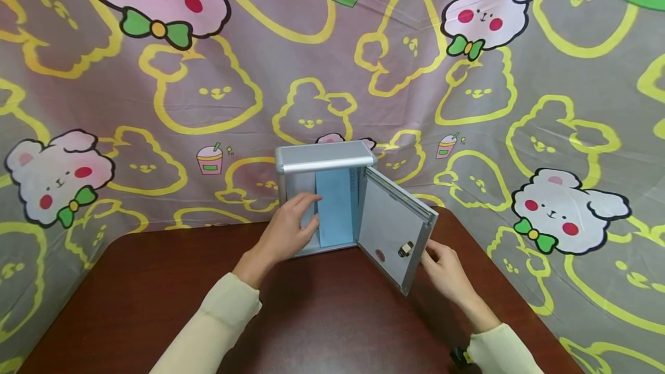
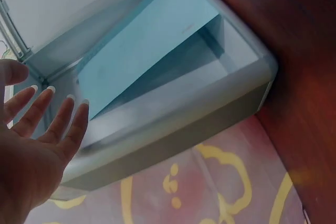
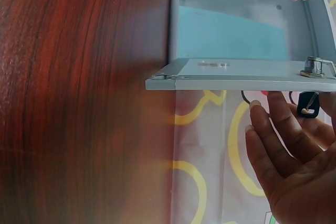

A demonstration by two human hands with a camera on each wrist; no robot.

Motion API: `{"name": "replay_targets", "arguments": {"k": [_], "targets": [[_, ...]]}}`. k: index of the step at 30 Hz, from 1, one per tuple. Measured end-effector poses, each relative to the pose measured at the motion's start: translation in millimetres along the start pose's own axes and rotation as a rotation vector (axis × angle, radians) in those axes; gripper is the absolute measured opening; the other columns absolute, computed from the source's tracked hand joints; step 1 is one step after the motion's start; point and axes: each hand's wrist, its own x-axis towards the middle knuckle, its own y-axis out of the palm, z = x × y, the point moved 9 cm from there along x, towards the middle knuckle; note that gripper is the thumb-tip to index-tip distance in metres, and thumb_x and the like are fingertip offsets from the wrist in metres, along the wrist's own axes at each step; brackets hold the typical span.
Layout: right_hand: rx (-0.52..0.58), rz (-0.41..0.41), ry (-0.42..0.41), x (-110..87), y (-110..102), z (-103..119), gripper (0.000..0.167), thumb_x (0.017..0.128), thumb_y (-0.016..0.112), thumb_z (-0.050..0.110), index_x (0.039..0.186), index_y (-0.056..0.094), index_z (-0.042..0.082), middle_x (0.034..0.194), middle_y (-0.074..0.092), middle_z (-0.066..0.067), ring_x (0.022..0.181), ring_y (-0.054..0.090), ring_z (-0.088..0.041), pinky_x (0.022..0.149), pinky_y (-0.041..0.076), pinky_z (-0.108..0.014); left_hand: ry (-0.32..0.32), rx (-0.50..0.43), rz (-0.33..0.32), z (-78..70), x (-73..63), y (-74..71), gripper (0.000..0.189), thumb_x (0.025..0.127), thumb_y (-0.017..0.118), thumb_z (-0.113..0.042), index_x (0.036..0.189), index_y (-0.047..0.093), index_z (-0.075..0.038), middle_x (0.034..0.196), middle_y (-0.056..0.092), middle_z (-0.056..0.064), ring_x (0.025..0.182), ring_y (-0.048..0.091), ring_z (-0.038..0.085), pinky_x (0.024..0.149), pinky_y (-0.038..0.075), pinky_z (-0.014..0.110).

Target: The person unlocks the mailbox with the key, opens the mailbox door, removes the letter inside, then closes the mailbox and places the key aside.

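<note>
A silver metal box (image 1: 326, 156) stands upright on the table with its hinged door (image 1: 387, 212) swung out to the right. Inside leans a light-blue sheet of paper (image 1: 335, 206), slanted across the box in the left wrist view. My left hand (image 1: 286, 229) is at the box's opening, fingers spread and holding nothing, fingertips close to the paper's edge. Behind the door's free edge, my right hand (image 1: 449, 273) has its extended fingers at the outer face. A black-headed key (image 3: 308, 103) sticks out there beside the thumb, opposite the cam lock (image 1: 406, 249) on the inner face.
The dark reddish-brown wooden table (image 1: 156, 293) reaches back to a patterned cloth (image 1: 312, 62) that hangs behind and along both sides. A small reddish round mark (image 1: 380, 255) sits low on the door's inner face. A black object (image 1: 459, 356) shows beside the right sleeve.
</note>
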Motion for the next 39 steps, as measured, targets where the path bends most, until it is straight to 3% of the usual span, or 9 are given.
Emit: {"name": "replay_targets", "arguments": {"k": [7, 16, 24, 30, 39], "targets": [[0.008, 0.007, 0.022, -1.4, 2, -3, 0.026, 0.103, 0.061, 0.035, 0.109, 0.077, 0.015, 0.091, 0.078, 0.003, 0.083, 0.069, -0.008, 0.071, 0.053, -0.026, -0.047, -0.056, 0.047, 6.9, -2.3, 18.8, 0.047, 0.099, 0.061, -0.016, 0.145, 0.054, -0.009, 0.139, 0.058, 0.008, 0.124, 0.059, 0.028, 0.104, 0.051, 0.047], [0.003, 0.010, 0.014, -2.7, 2, -2, 0.026, 0.104, 0.060, 0.034, 0.109, 0.077, 0.015, 0.089, 0.077, 0.003, 0.079, 0.067, -0.012, 0.067, 0.051, -0.026, -0.143, -0.152, 0.072, 23.1, -3.6, 37.3, 0.057, 0.098, 0.059, -0.015, 0.153, 0.043, -0.010, 0.143, 0.056, 0.017, 0.114, 0.061, 0.034, 0.093, 0.054, 0.048], [0.005, 0.014, 0.009, -1.5, 2, 0, 0.028, 0.105, 0.059, 0.034, 0.113, 0.077, 0.015, 0.091, 0.077, 0.003, 0.079, 0.066, -0.009, 0.066, 0.051, -0.026, -0.245, -0.185, 0.100, 36.3, -4.0, 51.0, 0.060, 0.099, 0.060, -0.021, 0.154, 0.040, -0.009, 0.145, 0.053, 0.019, 0.120, 0.060, 0.038, 0.097, 0.052, 0.051], [0.005, 0.006, 0.012, -0.3, 2, 0, 0.028, 0.104, 0.061, 0.036, 0.114, 0.077, 0.016, 0.092, 0.078, 0.004, 0.080, 0.068, -0.009, 0.067, 0.052, -0.026, -0.283, -0.228, 0.083, 45.3, -3.5, 56.1, 0.061, 0.102, 0.062, -0.024, 0.154, 0.038, -0.003, 0.146, 0.051, 0.020, 0.121, 0.061, 0.040, 0.098, 0.054, 0.052], [0.010, -0.006, 0.008, -0.7, 0, 2, 0.025, 0.103, 0.062, 0.034, 0.111, 0.077, 0.016, 0.089, 0.077, 0.005, 0.079, 0.068, -0.009, 0.067, 0.052, -0.026, -0.412, -0.314, 0.019, 62.8, -4.1, 63.6, 0.061, 0.104, 0.059, -0.030, 0.155, 0.037, -0.005, 0.143, 0.055, 0.020, 0.121, 0.060, 0.040, 0.094, 0.054, 0.053]]}}
